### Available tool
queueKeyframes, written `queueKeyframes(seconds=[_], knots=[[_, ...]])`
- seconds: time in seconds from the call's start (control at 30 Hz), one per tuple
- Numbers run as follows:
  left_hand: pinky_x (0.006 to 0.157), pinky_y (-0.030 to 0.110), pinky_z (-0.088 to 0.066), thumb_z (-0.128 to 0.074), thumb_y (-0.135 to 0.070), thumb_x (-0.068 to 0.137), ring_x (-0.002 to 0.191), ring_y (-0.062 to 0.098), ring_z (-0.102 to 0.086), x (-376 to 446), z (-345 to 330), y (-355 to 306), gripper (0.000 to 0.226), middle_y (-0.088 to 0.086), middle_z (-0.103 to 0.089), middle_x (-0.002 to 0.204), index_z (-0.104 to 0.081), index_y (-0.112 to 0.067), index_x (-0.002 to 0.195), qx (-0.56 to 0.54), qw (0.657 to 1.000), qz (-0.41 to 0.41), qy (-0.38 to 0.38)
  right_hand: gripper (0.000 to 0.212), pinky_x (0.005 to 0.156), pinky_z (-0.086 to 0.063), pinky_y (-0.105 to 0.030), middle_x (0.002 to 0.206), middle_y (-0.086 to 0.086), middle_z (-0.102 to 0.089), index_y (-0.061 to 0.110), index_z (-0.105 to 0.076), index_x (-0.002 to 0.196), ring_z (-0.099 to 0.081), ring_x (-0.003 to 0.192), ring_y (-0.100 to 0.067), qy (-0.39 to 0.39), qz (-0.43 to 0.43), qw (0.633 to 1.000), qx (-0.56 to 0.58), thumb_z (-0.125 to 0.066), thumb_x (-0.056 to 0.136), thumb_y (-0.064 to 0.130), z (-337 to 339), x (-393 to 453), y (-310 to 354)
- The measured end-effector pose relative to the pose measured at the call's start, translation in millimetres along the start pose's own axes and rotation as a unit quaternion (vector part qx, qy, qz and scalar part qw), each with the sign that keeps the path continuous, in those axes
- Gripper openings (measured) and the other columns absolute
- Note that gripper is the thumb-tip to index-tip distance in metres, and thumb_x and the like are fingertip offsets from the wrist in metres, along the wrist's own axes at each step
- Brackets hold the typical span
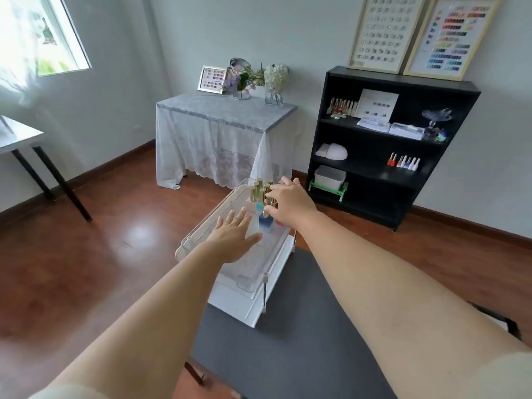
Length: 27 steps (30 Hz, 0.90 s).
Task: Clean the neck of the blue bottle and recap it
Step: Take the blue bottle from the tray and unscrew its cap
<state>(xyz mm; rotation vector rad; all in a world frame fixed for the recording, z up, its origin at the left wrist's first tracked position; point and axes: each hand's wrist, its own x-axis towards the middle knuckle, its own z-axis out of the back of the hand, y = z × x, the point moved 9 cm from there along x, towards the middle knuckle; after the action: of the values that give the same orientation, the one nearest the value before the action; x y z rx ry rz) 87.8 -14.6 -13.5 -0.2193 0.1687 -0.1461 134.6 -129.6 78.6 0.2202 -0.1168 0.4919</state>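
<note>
Bottles with gold caps [260, 189] stand clustered at the far end of a clear tray [244, 272] on a white rack [244, 306], which sits on the dark grey bench [288, 355]. Nearest the viewer in that cluster stands the blue bottle [265, 221], still capped. Right hand [288, 201] reaches over it, fingers curled down at the cap; whether they pinch it cannot be told. Left hand [233, 234] lies flat over the tray beside the bottle, fingers spread. Behind stand a lace-covered table [221, 133] and a black shelf [388, 139].
</note>
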Motion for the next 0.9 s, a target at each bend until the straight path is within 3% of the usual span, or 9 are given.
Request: queueKeyframes(seconds=[0.23, 0.37, 0.57, 0.67, 0.73, 0.8, 0.83, 0.9], knots=[[0.120, 0.048, 0.013, -0.017, -0.063, 0.100, 0.153, 0.029, 0.012, -2.3, -2.3, 0.3, 0.073, 0.002, 0.005, 0.168, -0.004, -0.022, 0.159, 0.003, 1.000, -0.003, -0.024, 0.024, 0.118, -0.001, -0.047, 0.144, -0.005, -0.051, 0.017, -0.071, 0.110, -0.021, 0.145, -0.027, -0.040, -0.040, 0.997, 0.053, -0.061, 0.091, 0.028, -5.3, 1.1, -5.3], [0.122, 0.052, 0.008, -0.039, -0.058, 0.099, 0.155, 0.028, 0.003, -2.7, 8.7, -0.3, 0.075, 0.001, -0.005, 0.169, -0.008, -0.025, 0.159, -0.077, 0.995, 0.009, -0.061, 0.009, 0.116, 0.007, -0.049, 0.145, -0.002, -0.050, 0.019, -0.072, 0.089, -0.018, 0.146, -0.027, -0.053, -0.031, 0.993, 0.098, -0.063, 0.088, 0.022, -4.2, 1.2, -4.7], [0.120, 0.057, -0.021, -0.059, -0.045, 0.096, 0.150, 0.030, -0.027, -6.4, 31.5, -9.4, 0.064, 0.004, -0.044, 0.156, -0.035, -0.025, 0.152, -0.229, 0.965, 0.005, -0.125, 0.007, 0.115, 0.009, -0.046, 0.135, -0.003, -0.059, 0.016, -0.069, 0.093, -0.028, 0.143, -0.027, -0.091, -0.009, 0.975, 0.202, -0.066, 0.088, 0.019, 17.9, -8.9, -3.0], [0.103, 0.040, -0.043, -0.063, -0.035, 0.096, 0.126, 0.026, -0.057, -10.8, 51.2, -17.2, 0.045, 0.001, -0.065, 0.134, -0.057, -0.022, 0.138, -0.282, 0.938, -0.022, -0.199, 0.012, 0.117, -0.001, -0.047, 0.116, -0.001, -0.068, 0.016, -0.069, 0.101, -0.054, 0.120, -0.022, -0.117, -0.011, 0.967, 0.227, -0.064, 0.090, 0.020, 37.1, -21.5, -2.9], [0.084, 0.028, -0.045, -0.067, -0.033, 0.093, 0.107, 0.021, -0.066, -13.6, 60.5, -24.7, 0.035, -0.002, -0.072, 0.120, -0.066, -0.021, 0.126, -0.313, 0.921, -0.031, -0.229, 0.017, 0.114, -0.024, -0.039, 0.106, 0.003, -0.071, 0.018, -0.069, 0.106, -0.062, 0.102, -0.015, -0.142, -0.021, 0.953, 0.267, -0.062, 0.092, 0.021, 49.0, -34.9, -8.6], [0.070, 0.023, -0.045, -0.069, -0.034, 0.091, 0.091, 0.019, -0.068, -13.7, 65.0, -36.7, 0.030, -0.006, -0.074, 0.112, -0.070, -0.023, 0.119, -0.322, 0.916, -0.041, -0.237, 0.019, 0.092, -0.045, -0.016, 0.102, 0.004, -0.071, 0.018, -0.069, 0.110, -0.062, 0.092, -0.006, -0.161, -0.036, 0.935, 0.313, -0.060, 0.093, 0.020, 58.3, -49.7, -16.0], [0.068, 0.020, -0.044, -0.070, -0.034, 0.090, 0.088, 0.017, -0.067, -13.5, 66.0, -44.1, 0.029, -0.008, -0.074, 0.109, -0.070, -0.024, 0.117, -0.326, 0.914, -0.047, -0.237, 0.019, 0.081, -0.044, -0.005, 0.100, 0.005, -0.071, 0.019, -0.069, 0.110, -0.061, 0.087, 0.000, -0.172, -0.042, 0.929, 0.326, -0.060, 0.093, 0.019, 62.6, -57.3, -20.1], [0.072, 0.016, -0.045, -0.072, -0.032, 0.089, 0.091, 0.011, -0.067, -13.7, 67.0, -60.8, 0.024, -0.011, -0.073, 0.101, -0.071, -0.025, 0.112, -0.338, 0.908, -0.065, -0.241, 0.019, 0.073, -0.043, -0.001, 0.096, 0.010, -0.069, 0.020, -0.069, 0.110, -0.060, 0.083, 0.007, -0.194, -0.055, 0.914, 0.351, -0.060, 0.093, 0.020, 70.9, -71.9, -29.4]])
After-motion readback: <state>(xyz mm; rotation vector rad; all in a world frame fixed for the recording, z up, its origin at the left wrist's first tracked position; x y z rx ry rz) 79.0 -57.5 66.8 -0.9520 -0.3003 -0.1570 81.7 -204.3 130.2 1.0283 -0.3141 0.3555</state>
